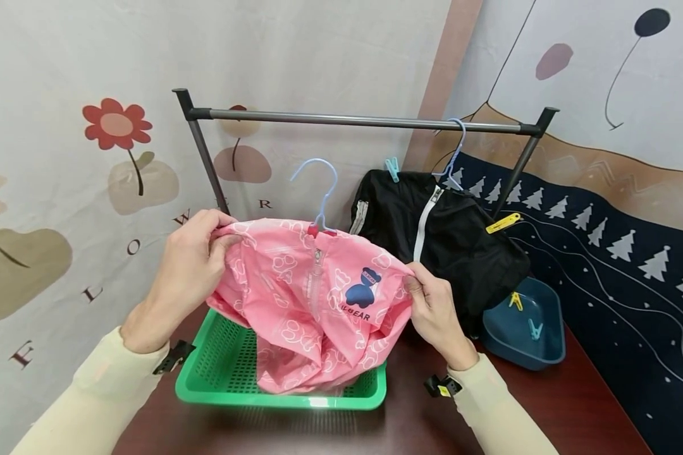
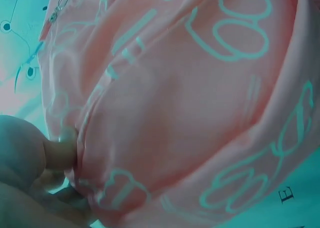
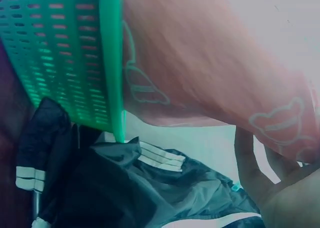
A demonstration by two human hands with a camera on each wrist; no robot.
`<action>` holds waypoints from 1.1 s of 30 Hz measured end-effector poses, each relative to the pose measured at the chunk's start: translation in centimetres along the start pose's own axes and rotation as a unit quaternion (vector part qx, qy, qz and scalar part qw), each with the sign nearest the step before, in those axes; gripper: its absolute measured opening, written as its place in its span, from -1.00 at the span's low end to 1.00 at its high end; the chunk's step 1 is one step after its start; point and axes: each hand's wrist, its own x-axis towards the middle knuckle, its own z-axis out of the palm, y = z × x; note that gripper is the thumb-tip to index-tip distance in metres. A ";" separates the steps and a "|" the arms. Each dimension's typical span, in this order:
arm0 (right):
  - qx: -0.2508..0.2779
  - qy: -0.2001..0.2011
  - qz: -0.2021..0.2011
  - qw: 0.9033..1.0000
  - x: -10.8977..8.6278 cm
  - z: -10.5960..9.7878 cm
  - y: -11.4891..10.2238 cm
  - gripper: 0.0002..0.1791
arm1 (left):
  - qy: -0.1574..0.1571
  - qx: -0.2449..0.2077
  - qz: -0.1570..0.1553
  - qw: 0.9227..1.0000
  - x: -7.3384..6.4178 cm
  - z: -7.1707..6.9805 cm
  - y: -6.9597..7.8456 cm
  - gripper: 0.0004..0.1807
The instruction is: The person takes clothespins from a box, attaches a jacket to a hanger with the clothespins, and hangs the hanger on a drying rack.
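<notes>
A pink children's jacket (image 1: pixel 290 278) with white bear outlines and a blue bear print hangs spread between both hands. My left hand (image 1: pixel 190 265) pinches its left shoulder between thumb and fingers. On the opposite shoulder my right hand (image 1: pixel 435 303) grips the fabric the same way. The hook of a light blue hanger (image 1: pixel 329 189) sticks up from the collar, below the rack's bar and apart from it. In the left wrist view, the fingers (image 2: pixel 60 155) pinch the edge of the pink cloth. The jacket's lower part hangs over the green basket (image 1: pixel 219 395).
A black jacket (image 1: pixel 393 208) hangs from the metal rack (image 1: pixel 341 119) on a blue hanger (image 1: pixel 456 155), with a blue clip (image 1: pixel 393 169) and a yellow clip (image 1: pixel 503 223) on its shoulders. At the right, a dark blue bin (image 1: pixel 526 357) holds small clips on the brown table (image 1: pixel 432 423).
</notes>
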 end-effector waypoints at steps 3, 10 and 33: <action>0.003 0.001 0.011 1.000 -0.2 -0.2 0.3 -0.84 | -0.033 0.006 -0.005 0.999 -0.1 -0.4 -0.6 -0.83; 0.015 0.008 0.024 1.000 -0.5 -0.5 0.9 -0.83 | -0.115 0.009 0.005 0.993 -0.8 -1.0 -3.0 -0.72; 0.020 -0.103 0.091 0.990 -1.5 -1.7 1.0 -0.79 | -0.109 0.012 0.084 0.990 -2.4 -0.3 -3.7 -0.72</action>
